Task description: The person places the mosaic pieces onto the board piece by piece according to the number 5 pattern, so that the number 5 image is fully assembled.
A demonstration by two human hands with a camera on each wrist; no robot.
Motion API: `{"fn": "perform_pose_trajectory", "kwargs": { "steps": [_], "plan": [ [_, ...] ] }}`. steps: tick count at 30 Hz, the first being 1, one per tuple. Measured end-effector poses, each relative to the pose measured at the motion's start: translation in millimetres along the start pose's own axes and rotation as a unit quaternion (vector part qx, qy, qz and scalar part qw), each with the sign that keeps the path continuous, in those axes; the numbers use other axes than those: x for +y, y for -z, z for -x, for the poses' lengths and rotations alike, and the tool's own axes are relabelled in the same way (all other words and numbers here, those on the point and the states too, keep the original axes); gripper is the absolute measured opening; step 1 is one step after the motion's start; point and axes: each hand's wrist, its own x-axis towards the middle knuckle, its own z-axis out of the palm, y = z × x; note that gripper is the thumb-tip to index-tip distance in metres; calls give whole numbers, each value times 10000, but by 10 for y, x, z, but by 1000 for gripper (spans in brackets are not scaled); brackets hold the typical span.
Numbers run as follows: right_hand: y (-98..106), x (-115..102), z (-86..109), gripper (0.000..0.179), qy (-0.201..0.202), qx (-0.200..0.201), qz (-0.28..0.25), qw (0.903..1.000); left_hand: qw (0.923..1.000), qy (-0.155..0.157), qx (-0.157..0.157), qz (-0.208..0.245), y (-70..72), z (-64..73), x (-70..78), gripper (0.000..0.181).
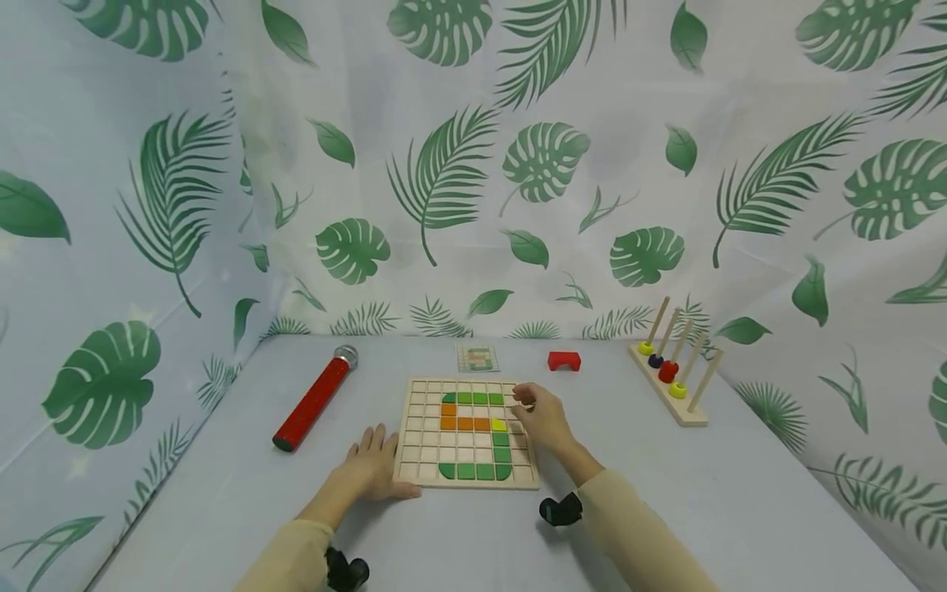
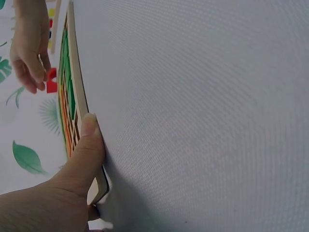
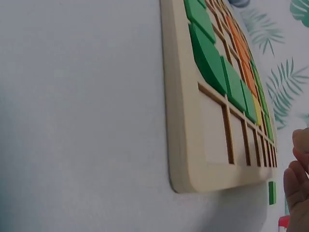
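Note:
A wooden grid board (image 1: 462, 454) lies on the table, with green tiles (image 1: 501, 454), orange tiles (image 1: 464, 423) and a yellow tile (image 1: 499, 425) set in its squares. My left hand (image 1: 372, 470) rests at the board's near left corner, fingers spread along the left side. Its thumb (image 2: 88, 126) lies against the front edge. Over the board's far right edge hovers my right hand (image 1: 546, 418), its fingers loosely bent with nothing visible between them. Close to those fingers, a small green tile (image 3: 272, 192) shows just past the board's edge in the right wrist view.
Behind the board lie a small pattern card (image 1: 478, 358) and a red arch block (image 1: 565, 361). A red microphone-like stick (image 1: 314, 401) is at left. At right stands a wooden peg rack (image 1: 669, 382) with coloured beads. Leaf-printed cloth (image 1: 473, 164) hangs behind the table.

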Motion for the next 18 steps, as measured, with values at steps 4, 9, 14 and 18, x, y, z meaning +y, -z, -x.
{"fn": "perform_pose_trajectory", "kwargs": {
  "steps": [4,9,14,18],
  "plan": [
    [28,72,-57,30,-289,-6,105,9995,10000,30,-1,41,-22,-28,-15,99],
    [56,197,-113,32,-567,110,250,9980,10000,41,42,65,-74,-79,-43,102],
    [82,296,-134,34,-714,188,324,9967,9999,10,112,54,-129,-143,-80,104],
    [58,349,-163,38,-683,174,478,9964,10000,55,54,13,-164,-165,-116,105]
  ]
}}
